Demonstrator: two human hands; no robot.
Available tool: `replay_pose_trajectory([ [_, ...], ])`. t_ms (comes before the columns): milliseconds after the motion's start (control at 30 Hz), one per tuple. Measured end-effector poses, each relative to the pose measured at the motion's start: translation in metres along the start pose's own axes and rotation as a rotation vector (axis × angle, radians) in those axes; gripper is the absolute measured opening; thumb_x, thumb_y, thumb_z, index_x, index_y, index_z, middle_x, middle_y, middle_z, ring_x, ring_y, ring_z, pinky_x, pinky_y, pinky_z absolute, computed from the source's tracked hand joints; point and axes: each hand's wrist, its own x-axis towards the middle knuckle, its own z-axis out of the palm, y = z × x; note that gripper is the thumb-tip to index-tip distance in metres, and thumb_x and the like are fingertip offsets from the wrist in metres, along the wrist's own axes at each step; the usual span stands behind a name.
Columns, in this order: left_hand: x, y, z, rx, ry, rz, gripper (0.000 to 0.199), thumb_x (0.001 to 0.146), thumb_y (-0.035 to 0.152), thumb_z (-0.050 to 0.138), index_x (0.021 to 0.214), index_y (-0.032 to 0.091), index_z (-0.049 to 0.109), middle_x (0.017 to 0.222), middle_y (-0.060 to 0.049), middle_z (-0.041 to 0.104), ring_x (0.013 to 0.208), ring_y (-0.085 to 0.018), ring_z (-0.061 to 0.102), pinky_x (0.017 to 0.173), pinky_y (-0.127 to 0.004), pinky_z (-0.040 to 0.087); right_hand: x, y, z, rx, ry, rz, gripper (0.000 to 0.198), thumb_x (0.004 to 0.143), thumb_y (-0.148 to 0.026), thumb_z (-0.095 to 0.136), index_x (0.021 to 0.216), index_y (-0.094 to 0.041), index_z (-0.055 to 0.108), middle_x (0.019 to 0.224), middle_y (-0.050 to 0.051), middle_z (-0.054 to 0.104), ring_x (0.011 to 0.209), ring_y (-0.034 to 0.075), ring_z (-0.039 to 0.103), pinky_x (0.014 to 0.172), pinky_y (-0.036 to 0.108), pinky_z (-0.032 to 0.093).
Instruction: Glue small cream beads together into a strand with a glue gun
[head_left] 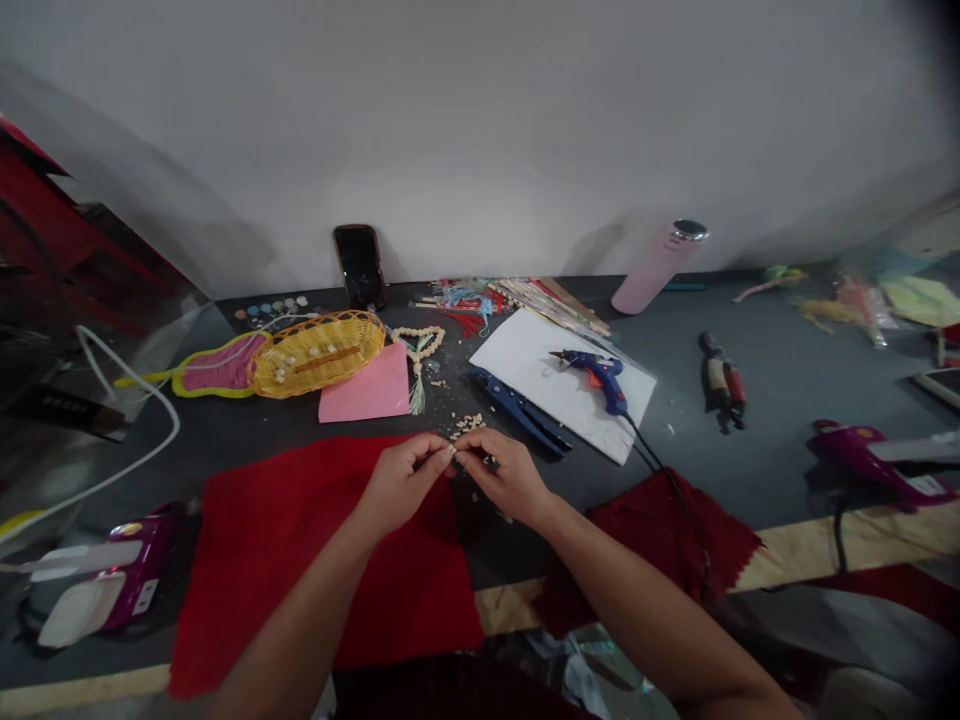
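My left hand [406, 480] and my right hand [504, 474] meet fingertip to fingertip over the right edge of a red cloth [300, 540]. Both are closed in a pinch on a tiny pale piece [452, 449], too small to make out well. Just beyond the fingers lies a loose heap of small cream-coloured bits [469, 424]. A string of cream beads with a pale tassel [418, 345] rests farther back, beside a pink sheet [367, 388]. To the right of my hands is a pair of dark blue long-handled pliers [521, 410].
A blue glue gun [596, 372] lies on a white board [517, 345], its cord running toward me. A yellow wicker basket [322, 352] overlaps the pink sheet. A phone [360, 265] and a pink bottle [658, 268] stand at the wall. Purple devices [146, 570] sit at both sides.
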Motion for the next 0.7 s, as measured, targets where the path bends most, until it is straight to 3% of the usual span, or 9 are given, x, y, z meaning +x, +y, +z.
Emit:
replay_pose_trajectory([
  [700, -0.0006, -0.0017, 0.0006, 0.163, 0.013, 0.055, 0.026, 0.088, 0.036, 0.042, 0.084, 0.019, 0.061, 0.076, -0.001, 0.065, 0.071, -0.014, 0.058, 0.065, -0.023, 0.041, 0.0012, -0.0010, -0.0016, -0.012, -0.023, 0.030, 0.013, 0.088, -0.025, 0.047, 0.089, -0.021, 0.060, 0.082, 0.002, 0.065, 0.076, 0.014, 0.060, 0.070, 0.026, 0.046],
])
